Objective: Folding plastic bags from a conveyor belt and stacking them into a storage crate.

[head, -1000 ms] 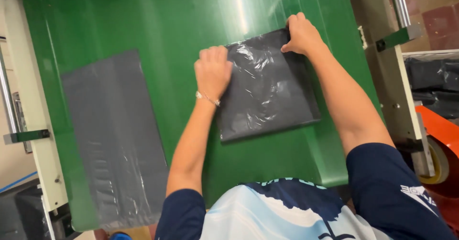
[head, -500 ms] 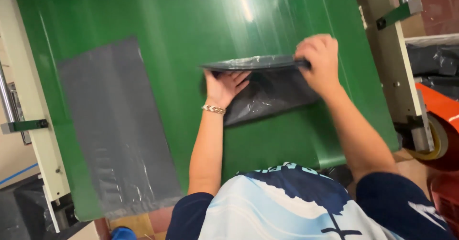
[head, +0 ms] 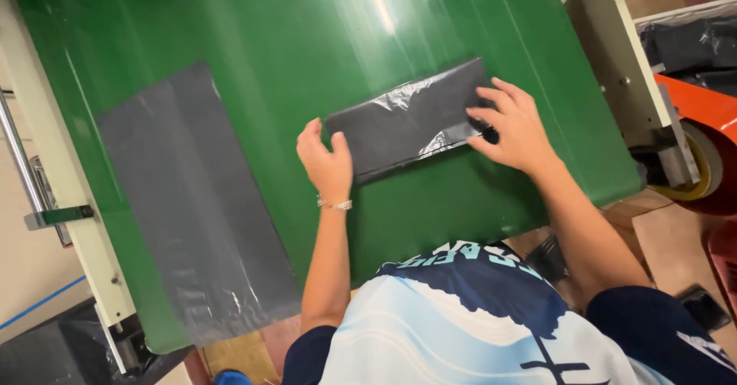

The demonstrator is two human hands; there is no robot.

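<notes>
Head view, listed left to right.

Metal frame rail: pale, painted, running along the left border of the green surface, with a grey bracket fixed to it.

Flat grey bag: long rectangle of thin matte plastic film, lying smooth on the surface, well apart from both hands.

Green surface: glossy, even, with streaks of reflected light; tilted across the frame.

Left hand: forearm extended up from the torso, a thin bracelet at the wrist; fingers curled, fingertips resting at the left end of the folded dark bag, not clamped around it.

Folded dark bag: narrow strip of crinkled, shiny black plastic film, lying flat on the surface between the two hands, near its middle.

Right hand: forearm angled in from the lower right, palm down, fingers spread and pressing flat on the right end of the folded bag; open, gripping nothing.

Orange wheeled equipment: at the right edge, beyond the pale frame.
</notes>
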